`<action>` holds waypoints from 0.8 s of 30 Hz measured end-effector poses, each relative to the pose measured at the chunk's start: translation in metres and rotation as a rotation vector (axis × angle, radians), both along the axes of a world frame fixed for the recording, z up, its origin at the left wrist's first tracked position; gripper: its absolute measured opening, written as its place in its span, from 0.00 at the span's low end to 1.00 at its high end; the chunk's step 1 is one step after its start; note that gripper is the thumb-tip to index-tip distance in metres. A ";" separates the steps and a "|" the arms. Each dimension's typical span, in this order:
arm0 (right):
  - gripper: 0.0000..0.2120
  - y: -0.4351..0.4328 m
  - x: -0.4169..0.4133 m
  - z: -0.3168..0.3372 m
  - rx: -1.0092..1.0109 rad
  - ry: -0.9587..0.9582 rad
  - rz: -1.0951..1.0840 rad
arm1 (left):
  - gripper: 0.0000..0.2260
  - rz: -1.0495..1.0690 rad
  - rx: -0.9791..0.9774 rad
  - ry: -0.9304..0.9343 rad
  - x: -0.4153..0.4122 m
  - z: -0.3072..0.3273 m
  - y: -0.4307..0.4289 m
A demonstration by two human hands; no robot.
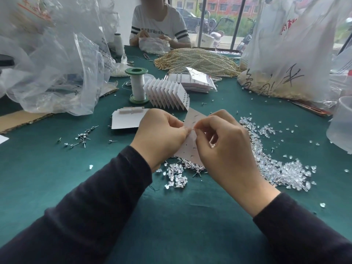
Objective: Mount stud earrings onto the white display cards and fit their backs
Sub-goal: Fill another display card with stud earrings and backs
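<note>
My left hand [160, 134] grips a white display card [187, 147] by its left edge, holding it tilted above the green table. Several stud posts poke through the card's back. My right hand [222, 143] pinches something tiny at a post near the card's middle; what it pinches is too small to tell. Clear plastic earring backs [282, 170] lie heaped to the right and under the card. Loose stud earrings [83, 137] are scattered at the left. Blank white cards [125, 121] lie behind my left hand.
A fanned row of filled cards [167, 94] stands behind, beside a white thread spool [137, 85]. Pearl strands [200, 60] and plastic bags [57, 63] crowd the back. A clear tub [341, 124] stands at the right edge. Another person [160, 25] works across the table.
</note>
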State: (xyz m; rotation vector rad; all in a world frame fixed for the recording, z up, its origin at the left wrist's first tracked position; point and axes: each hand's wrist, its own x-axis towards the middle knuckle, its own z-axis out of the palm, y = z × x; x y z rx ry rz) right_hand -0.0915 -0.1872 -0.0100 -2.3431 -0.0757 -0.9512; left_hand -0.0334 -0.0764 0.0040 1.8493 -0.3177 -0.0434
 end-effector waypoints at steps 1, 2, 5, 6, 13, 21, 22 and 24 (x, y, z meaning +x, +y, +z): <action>0.02 0.000 0.000 -0.001 0.007 -0.001 0.000 | 0.07 0.002 0.003 -0.005 0.000 -0.001 0.000; 0.02 0.001 0.000 -0.001 0.015 -0.001 0.000 | 0.07 0.007 0.005 -0.012 0.000 -0.002 -0.001; 0.02 0.002 0.001 -0.004 0.019 0.011 0.001 | 0.06 0.019 0.006 -0.022 -0.001 -0.004 -0.001; 0.02 0.002 0.001 -0.005 0.017 0.012 0.002 | 0.06 0.018 0.005 -0.021 -0.001 -0.004 -0.002; 0.03 0.004 0.000 -0.008 0.011 -0.068 0.004 | 0.11 -0.022 -0.042 0.033 -0.005 0.001 -0.002; 0.03 0.006 0.000 -0.009 -0.033 -0.133 -0.012 | 0.11 -0.003 -0.042 0.031 -0.008 0.003 -0.001; 0.03 0.006 0.000 -0.009 -0.035 -0.145 -0.012 | 0.12 0.005 -0.045 0.033 -0.009 0.003 -0.001; 0.04 0.006 -0.001 -0.009 -0.039 -0.166 -0.015 | 0.13 0.011 -0.053 0.040 -0.010 0.003 -0.001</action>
